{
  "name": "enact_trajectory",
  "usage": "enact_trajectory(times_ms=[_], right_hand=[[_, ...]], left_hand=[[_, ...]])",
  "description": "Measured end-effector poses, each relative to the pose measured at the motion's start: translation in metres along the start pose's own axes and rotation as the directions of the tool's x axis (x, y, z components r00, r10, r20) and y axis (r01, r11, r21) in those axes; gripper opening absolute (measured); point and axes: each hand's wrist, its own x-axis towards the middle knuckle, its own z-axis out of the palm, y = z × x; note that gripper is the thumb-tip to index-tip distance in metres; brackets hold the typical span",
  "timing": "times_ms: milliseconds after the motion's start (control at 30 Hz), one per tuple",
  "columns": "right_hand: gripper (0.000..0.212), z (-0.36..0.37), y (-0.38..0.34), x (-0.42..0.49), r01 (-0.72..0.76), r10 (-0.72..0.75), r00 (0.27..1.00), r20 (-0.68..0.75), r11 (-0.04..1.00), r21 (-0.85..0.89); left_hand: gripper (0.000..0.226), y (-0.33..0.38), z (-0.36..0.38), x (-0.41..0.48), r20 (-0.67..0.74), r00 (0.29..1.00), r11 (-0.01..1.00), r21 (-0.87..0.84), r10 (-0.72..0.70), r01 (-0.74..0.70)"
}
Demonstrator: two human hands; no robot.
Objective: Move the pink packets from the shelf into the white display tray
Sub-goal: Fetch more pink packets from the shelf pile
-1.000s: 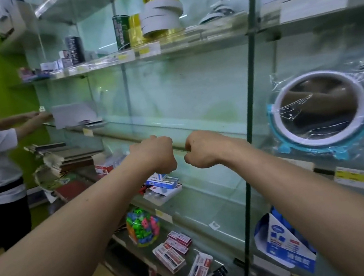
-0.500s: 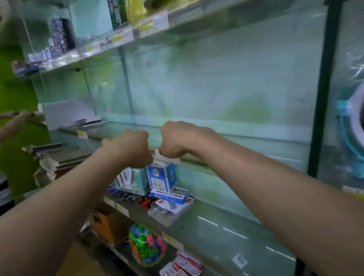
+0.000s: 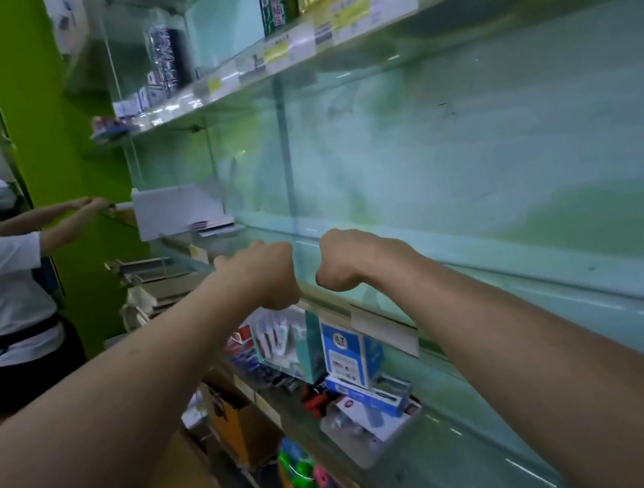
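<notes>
View swings left along the glass shelf (image 3: 531,271) since half a second ago, left hand (image 3: 264,279) and right hand (image 3: 340,260) still side by side, fingers curled into empty fists; I cannot pick out the pink packets or white display tray, so I judge the transfer unstarted.
</notes>
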Motion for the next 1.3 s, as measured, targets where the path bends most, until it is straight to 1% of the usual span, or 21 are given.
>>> enact_trajectory(times_ms=[100,300,433,500,600,733,800,867,1133,1300], right_hand=[[0.006,0.005,-0.009,0.023,-0.003,0.003,1.000,0.007,1.000,-0.005],[0.004,0.006,-0.030,0.072,-0.050,0.050,0.998,-0.036,0.999,0.015],[0.004,0.008,-0.054,0.105,-0.101,0.101,0.994,-0.044,0.995,0.007],[0.007,0.011,-0.068,0.123,-0.129,0.129,0.991,-0.046,0.992,0.006],[0.006,0.019,-0.089,0.150,-0.157,0.157,0.986,-0.047,0.988,0.009],[0.006,0.029,-0.114,0.181,-0.180,0.179,0.983,-0.045,0.984,-0.011],[0.014,0.031,-0.121,0.195,-0.194,0.193,0.980,-0.050,0.981,-0.020],[0.021,0.031,-0.126,0.211,-0.204,0.202,0.978,-0.055,0.978,-0.037],[0.025,0.031,-0.121,0.277,-0.195,0.191,0.980,-0.051,0.976,-0.095],[0.010,0.032,-0.106,0.326,-0.177,0.170,0.983,-0.063,0.978,-0.108]], left_hand=[[0.062,-0.012,0.006,0.025,-0.001,1.000,1.000,0.014,0.013,-0.013],[0.062,-0.044,0.016,0.075,-0.013,0.995,0.995,0.000,0.100,-0.100],[0.060,-0.075,0.014,0.102,-0.060,0.990,0.991,0.020,0.131,-0.130],[0.059,-0.093,0.015,0.113,-0.063,0.989,0.991,0.021,0.135,-0.134],[0.055,-0.121,0.019,0.130,-0.061,0.987,0.988,0.016,0.151,-0.151],[0.054,-0.153,0.025,0.154,-0.094,0.981,0.985,-0.003,0.169,-0.170],[0.055,-0.163,0.029,0.167,-0.084,0.981,0.984,-0.019,0.177,-0.179],[0.054,-0.170,0.034,0.180,-0.080,0.979,0.981,-0.031,0.189,-0.192],[0.047,-0.178,0.045,0.246,-0.124,0.971,0.975,-0.069,0.202,-0.212],[0.050,-0.177,0.047,0.294,-0.131,0.976,0.982,-0.046,0.174,-0.182]])
